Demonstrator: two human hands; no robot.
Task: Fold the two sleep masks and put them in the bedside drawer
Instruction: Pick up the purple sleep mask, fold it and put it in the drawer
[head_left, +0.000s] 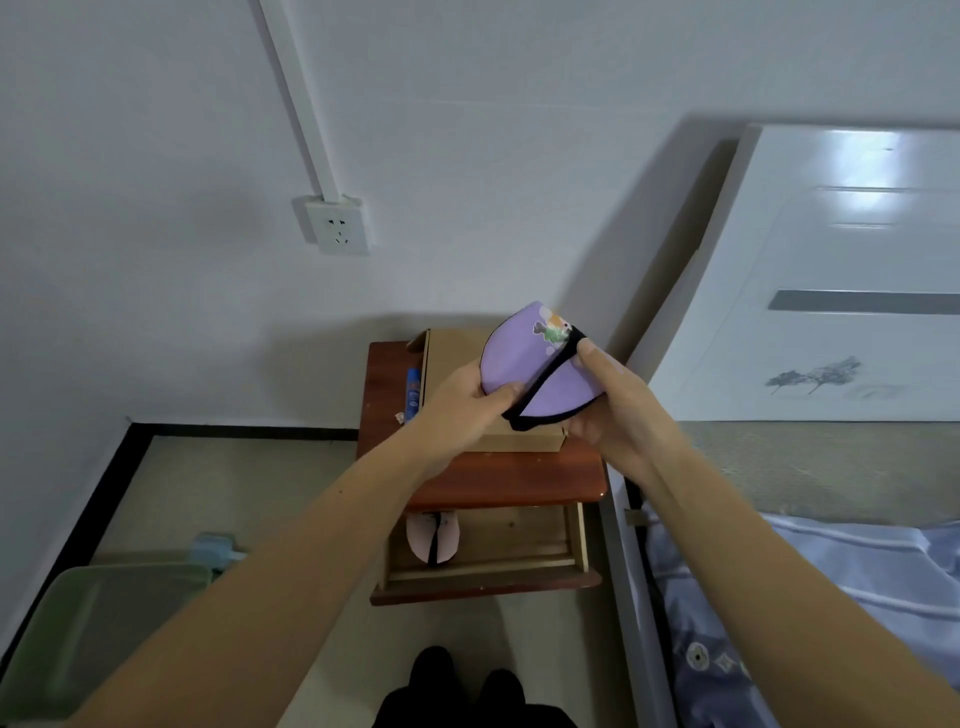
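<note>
While we hold the purple sleep mask (524, 371) up over the bench (498, 475), its long axis runs on a slant, from the lower end near us up and away toward the wall. It is folded in half into a rounded half-oval, lilac, with a small cartoon print near its far top edge and a black strap (543, 382) crossing its face diagonally and looping round the lower edge. Our left hand (457, 410) pinches the left side, thumb on the front; our right hand (615, 410) grips the right side, forefinger on the strap. Below, the drawer (519, 564) stands open, and the pink sleep mask (434, 538) lies folded in its left part, pointing toward us. A cardboard box (452, 358) sits on the bench behind the hands.
</note>
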